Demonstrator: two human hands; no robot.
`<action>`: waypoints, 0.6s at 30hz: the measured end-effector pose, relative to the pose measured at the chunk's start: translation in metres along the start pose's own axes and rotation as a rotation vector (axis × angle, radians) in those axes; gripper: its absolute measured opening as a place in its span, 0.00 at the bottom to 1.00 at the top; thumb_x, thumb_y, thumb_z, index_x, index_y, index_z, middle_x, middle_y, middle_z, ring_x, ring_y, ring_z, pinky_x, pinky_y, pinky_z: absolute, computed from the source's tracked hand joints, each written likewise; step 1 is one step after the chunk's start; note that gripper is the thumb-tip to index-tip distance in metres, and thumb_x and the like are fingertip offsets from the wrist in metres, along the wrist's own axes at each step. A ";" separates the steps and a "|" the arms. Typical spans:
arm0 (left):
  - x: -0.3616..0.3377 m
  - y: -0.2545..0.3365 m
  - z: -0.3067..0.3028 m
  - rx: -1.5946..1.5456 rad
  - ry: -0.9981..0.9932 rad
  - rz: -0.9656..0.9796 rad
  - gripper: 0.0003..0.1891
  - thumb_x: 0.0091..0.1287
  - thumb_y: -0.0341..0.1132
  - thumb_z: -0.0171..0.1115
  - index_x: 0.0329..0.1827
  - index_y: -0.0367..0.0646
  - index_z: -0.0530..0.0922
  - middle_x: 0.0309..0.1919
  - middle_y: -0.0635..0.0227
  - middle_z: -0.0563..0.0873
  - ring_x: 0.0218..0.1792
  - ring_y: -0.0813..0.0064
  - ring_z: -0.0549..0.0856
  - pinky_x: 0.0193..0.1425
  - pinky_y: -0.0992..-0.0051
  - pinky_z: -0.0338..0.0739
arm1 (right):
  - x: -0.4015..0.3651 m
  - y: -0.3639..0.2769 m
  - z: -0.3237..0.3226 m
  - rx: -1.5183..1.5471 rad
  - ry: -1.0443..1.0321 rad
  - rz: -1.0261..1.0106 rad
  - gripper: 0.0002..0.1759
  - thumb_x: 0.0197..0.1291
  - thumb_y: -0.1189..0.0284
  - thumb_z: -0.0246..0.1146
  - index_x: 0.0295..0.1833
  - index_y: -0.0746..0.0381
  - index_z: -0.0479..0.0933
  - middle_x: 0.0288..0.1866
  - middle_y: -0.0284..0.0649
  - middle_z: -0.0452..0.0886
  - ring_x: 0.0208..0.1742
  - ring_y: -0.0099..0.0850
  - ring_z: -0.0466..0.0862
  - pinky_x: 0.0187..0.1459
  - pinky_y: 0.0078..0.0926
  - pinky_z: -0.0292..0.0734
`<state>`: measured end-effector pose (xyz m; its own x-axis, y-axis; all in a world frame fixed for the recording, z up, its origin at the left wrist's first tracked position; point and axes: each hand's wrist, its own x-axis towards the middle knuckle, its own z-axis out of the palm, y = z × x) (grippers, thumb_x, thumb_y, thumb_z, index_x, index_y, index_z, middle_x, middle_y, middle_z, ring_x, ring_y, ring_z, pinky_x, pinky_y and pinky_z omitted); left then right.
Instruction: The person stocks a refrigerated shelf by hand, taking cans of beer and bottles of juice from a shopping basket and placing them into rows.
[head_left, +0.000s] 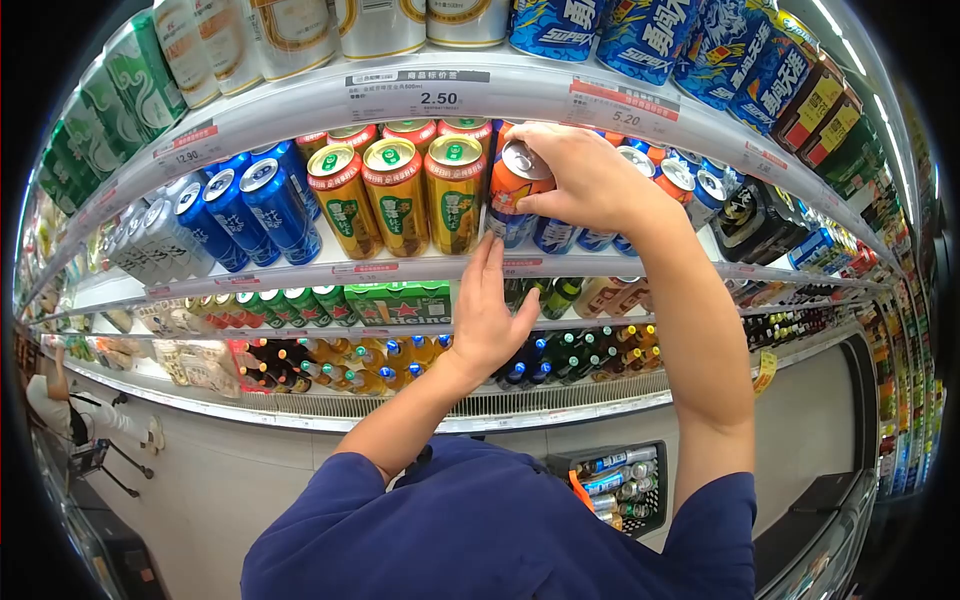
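Note:
My right hand (585,180) grips the top of an orange and blue can (515,195) at the front of the middle shelf (420,268), beside a row of gold and green cans (398,195). My left hand (487,315) is held flat with fingers together just below that can, its fingertips at the shelf's front edge, holding nothing. More orange and blue cans (680,180) stand behind my right hand.
Blue cans (265,210) and silver cans (160,240) fill the shelf's left side. Price tags (417,92) line the upper shelf edge. Bottles (400,355) stand on lower shelves. A basket with cans (620,485) sits on the floor. Another person (60,400) stands far left.

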<state>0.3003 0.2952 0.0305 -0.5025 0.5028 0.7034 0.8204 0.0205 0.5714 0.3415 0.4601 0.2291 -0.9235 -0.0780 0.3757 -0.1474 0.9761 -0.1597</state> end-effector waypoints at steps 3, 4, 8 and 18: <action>0.001 -0.003 0.004 -0.001 -0.010 0.005 0.43 0.63 0.36 0.74 0.77 0.25 0.64 0.74 0.34 0.69 0.73 0.37 0.73 0.77 0.51 0.68 | 0.001 0.008 0.004 0.019 -0.035 0.038 0.38 0.52 0.64 0.78 0.67 0.68 0.75 0.59 0.56 0.84 0.61 0.54 0.83 0.64 0.44 0.77; 0.001 -0.003 0.004 0.002 -0.019 -0.003 0.43 0.63 0.36 0.74 0.77 0.25 0.64 0.74 0.33 0.69 0.72 0.36 0.73 0.77 0.51 0.68 | 0.001 0.015 0.010 -0.024 -0.003 -0.002 0.38 0.52 0.64 0.78 0.67 0.67 0.75 0.58 0.56 0.84 0.60 0.54 0.84 0.62 0.44 0.78; 0.003 -0.003 0.007 0.023 -0.036 -0.020 0.42 0.63 0.36 0.74 0.76 0.25 0.65 0.74 0.33 0.70 0.72 0.35 0.73 0.77 0.50 0.68 | 0.003 0.023 0.012 -0.030 -0.032 0.004 0.38 0.53 0.62 0.78 0.67 0.66 0.75 0.57 0.55 0.85 0.58 0.53 0.84 0.59 0.44 0.79; 0.003 -0.006 0.009 0.077 -0.025 -0.002 0.41 0.62 0.36 0.74 0.75 0.25 0.67 0.74 0.33 0.70 0.71 0.35 0.74 0.77 0.49 0.68 | 0.006 0.029 0.017 -0.067 -0.002 0.025 0.41 0.54 0.61 0.78 0.71 0.67 0.75 0.63 0.54 0.84 0.64 0.50 0.83 0.66 0.42 0.78</action>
<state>0.2964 0.3044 0.0256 -0.4979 0.5243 0.6908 0.8385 0.0876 0.5379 0.3256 0.4840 0.2110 -0.9272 -0.0538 0.3708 -0.1003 0.9892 -0.1073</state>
